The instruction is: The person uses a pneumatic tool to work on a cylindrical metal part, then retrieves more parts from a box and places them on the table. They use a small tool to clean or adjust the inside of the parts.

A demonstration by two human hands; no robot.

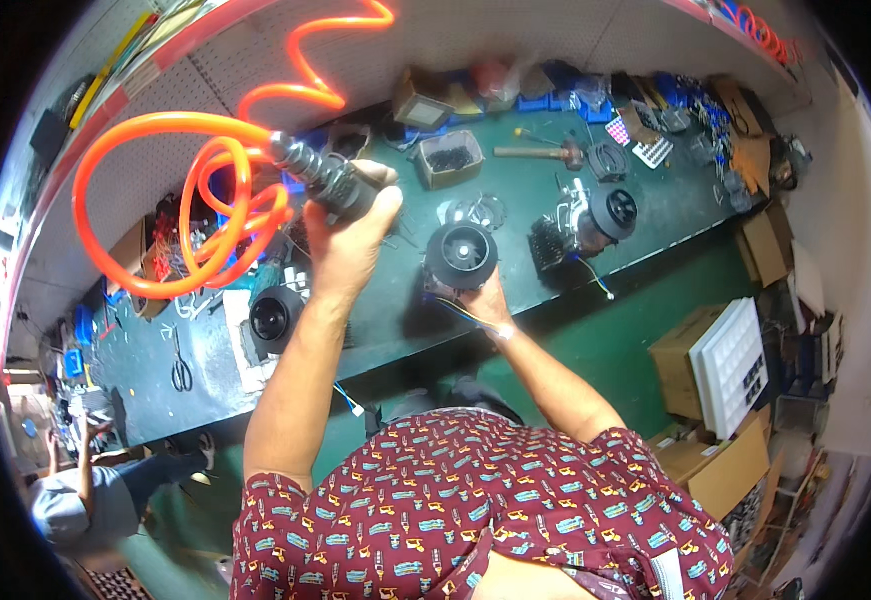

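Observation:
My left hand [347, 240] is raised over the bench, closed around a dark air tool [340, 190]. A metal fitting at the tool's end joins an orange coiled air hose [135, 122], which loops out to the left. Lower and to the right, my right hand [489, 304] grips a small blower motor [462, 256] from its near side. The motor has a round black housing with a fan wheel facing up, and thin coloured wires hang at its side. Some of the right fingers are hidden beneath it.
Another blower motor [612, 214] stands to the right, a third black one [276, 313] to the left. A hammer [545, 153], a bin of small dark parts [449, 160] and scissors [181, 374] lie on the green bench [385, 335]. Cartons [690, 355] stand at right; another person [90, 505] sits at lower left.

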